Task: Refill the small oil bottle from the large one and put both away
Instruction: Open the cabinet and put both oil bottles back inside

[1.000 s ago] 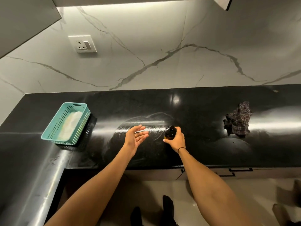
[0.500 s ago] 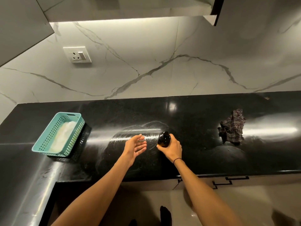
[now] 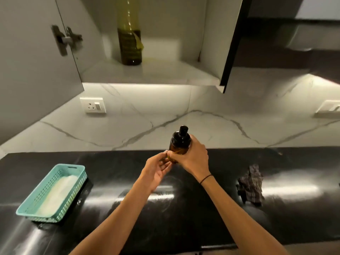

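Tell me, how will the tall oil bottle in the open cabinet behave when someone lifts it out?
The tall oil bottle is narrow and high, so it probably tips easily if nudged. Oil fills only its lower part, so it may feel fairly light. Its smooth wall could be slippery; a firm grip seems wise.

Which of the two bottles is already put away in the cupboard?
The tall green bottle: it stands upright on the open cupboard's shelf. The small brown bottle is held above the counter by the right hand.

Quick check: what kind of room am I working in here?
Most likely a home kitchen: black countertop, marble backsplash, and an open wall cabinet holding the large oil bottle.
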Demonstrator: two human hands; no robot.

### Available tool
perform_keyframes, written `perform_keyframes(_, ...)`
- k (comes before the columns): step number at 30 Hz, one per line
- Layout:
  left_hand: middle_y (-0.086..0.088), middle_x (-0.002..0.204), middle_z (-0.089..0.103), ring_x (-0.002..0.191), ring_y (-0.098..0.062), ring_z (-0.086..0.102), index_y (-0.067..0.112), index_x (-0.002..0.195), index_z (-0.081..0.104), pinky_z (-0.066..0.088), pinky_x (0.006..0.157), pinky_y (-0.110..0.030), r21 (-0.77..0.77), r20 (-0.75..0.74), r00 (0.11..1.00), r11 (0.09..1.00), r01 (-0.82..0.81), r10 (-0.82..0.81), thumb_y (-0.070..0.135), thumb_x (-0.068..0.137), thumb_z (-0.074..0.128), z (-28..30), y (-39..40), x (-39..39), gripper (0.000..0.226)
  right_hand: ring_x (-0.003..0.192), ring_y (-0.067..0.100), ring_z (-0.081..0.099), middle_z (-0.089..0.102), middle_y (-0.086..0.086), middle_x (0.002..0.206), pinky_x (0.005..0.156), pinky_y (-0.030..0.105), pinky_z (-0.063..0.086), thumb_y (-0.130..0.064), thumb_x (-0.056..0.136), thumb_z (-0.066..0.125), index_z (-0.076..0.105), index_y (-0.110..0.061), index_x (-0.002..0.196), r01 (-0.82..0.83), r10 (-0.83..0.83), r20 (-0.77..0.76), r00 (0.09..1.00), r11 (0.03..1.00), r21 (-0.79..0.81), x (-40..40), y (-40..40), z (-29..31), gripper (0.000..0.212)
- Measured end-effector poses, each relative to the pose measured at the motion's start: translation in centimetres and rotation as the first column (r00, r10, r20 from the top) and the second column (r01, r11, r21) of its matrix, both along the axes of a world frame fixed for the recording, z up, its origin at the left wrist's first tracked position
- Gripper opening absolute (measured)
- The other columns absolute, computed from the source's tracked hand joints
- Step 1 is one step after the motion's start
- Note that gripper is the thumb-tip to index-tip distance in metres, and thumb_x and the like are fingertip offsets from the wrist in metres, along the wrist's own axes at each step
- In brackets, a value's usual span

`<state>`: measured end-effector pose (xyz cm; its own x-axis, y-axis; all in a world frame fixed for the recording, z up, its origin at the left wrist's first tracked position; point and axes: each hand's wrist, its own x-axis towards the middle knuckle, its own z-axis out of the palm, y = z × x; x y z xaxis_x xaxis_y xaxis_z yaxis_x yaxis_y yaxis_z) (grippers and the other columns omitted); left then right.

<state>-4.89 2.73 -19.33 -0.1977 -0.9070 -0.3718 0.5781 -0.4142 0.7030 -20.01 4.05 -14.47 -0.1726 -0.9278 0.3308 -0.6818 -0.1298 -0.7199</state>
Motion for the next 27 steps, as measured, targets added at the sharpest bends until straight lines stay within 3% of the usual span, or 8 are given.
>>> perform_keyframes(3, -0.012, 0.088, 0.077, 0.078, -0.019, 0.076, 0.009, 0.105, 0.074, 0.065, 0.068, -0.027, -0.105, -0.074, 0.997, 0.994, -0.024, 0.016, 0.016, 0.1, 0.066, 5.6, -1.1, -0.3, 0.012, 0.094, 0.015, 0.066, 0.069, -0.008, 0.104, 0.086, 0.034, 0.057, -0.061, 0.064, 0.086, 0.06, -0.026, 0.12, -0.011, 0.01, -0.01, 1.0, 0.999, -0.039, 0.5, -1.2, 6.1, 0.071)
perform_keyframes(6, -0.019, 0.101, 0.078, 0.091, -0.027, 0.077, 0.006, 0.11, 0.074, 0.066, 0.082, -0.035, -0.177, -0.148, 0.988, 0.981, -0.072, 0.046, 0.021, 0.1, 0.066, 10.1, -2.3, 0.0, 0.019, 0.093, 0.016, 0.067, 0.067, -0.009, 0.102, 0.084, 0.036, 0.059, -0.061, 0.065, 0.086, 0.061, -0.026, 0.121, -0.042, 0.038, -0.028, 0.999, 0.99, -0.138, 0.9, -2.9, 12.6, 0.071)
perform_keyframes(8, -0.022, 0.11, 0.078, 0.098, -0.031, 0.077, 0.003, 0.114, 0.074, 0.065, 0.088, -0.038, -0.193, -0.192, 0.98, 0.976, -0.097, 0.059, 0.024, 0.1, 0.068, 12.3, -3.0, 0.3, 0.025, 0.096, 0.017, 0.068, 0.07, -0.007, 0.105, 0.085, 0.039, 0.06, -0.059, 0.065, 0.086, 0.061, -0.027, 0.121, -0.058, 0.051, -0.038, 0.998, 0.977, -0.206, 1.2, -4.3, 16.6, 0.069)
perform_keyframes(13, -0.022, 0.113, 0.078, 0.104, -0.033, 0.078, 0.001, 0.122, 0.072, 0.066, 0.086, -0.035, -0.172, -0.305, 0.944, 0.968, -0.182, 0.123, 0.025, 0.099, 0.07, 15.4, -4.4, 0.9, 0.033, 0.096, 0.019, 0.068, 0.071, -0.004, 0.104, 0.087, 0.04, 0.059, -0.048, 0.068, 0.091, 0.064, -0.024, 0.117, -0.072, 0.072, -0.011, 0.997, 0.971, -0.229, 2.1, -9.1, 24.5, 0.061)
perform_keyframes(19, -0.027, 0.119, 0.074, 0.106, -0.038, 0.077, -0.004, 0.117, 0.071, 0.065, 0.087, -0.038, -0.091, -0.364, 0.898, 0.95, -0.299, 0.247, 0.016, 0.094, 0.069, 16.2, -5.8, 0.3, 0.031, 0.101, 0.025, 0.063, 0.064, 0.002, 0.108, 0.088, 0.039, 0.057, -0.049, 0.068, 0.091, 0.059, -0.018, 0.124, -0.025, 0.023, -0.019, 1.0, 0.991, -0.134, 2.6, -16.2, 25.8, 0.071)
perform_keyframes(23, -0.026, 0.115, 0.074, 0.106, -0.039, 0.075, -0.005, 0.114, 0.069, 0.063, 0.091, -0.039, -0.088, -0.348, 0.899, 0.945, -0.314, 0.266, 0.013, 0.093, 0.066, 16.3, -6.4, 0.5, 0.028, 0.097, 0.025, 0.061, 0.065, 0.006, 0.107, 0.078, 0.034, 0.052, -0.05, 0.069, 0.091, 0.06, -0.015, 0.122, 0.021, -0.025, -0.058, 0.998, 0.998, -0.063, 2.9, -19.8, 25.2, 0.071)
perform_keyframes(27, -0.029, 0.118, 0.073, 0.104, -0.039, 0.076, -0.006, 0.124, 0.066, 0.065, 0.082, -0.038, -0.088, -0.34, 0.898, 0.941, -0.327, 0.281, 0.013, 0.093, 0.066, 16.1, -7.6, 1.3, 0.037, 0.096, 0.026, 0.06, 0.063, 0.007, 0.108, 0.077, 0.035, 0.051, -0.046, 0.069, 0.091, 0.058, -0.014, 0.123, 0.034, -0.034, -0.038, 0.999, 0.999, -0.02, 3.2, -22.8, 25.5, 0.071)
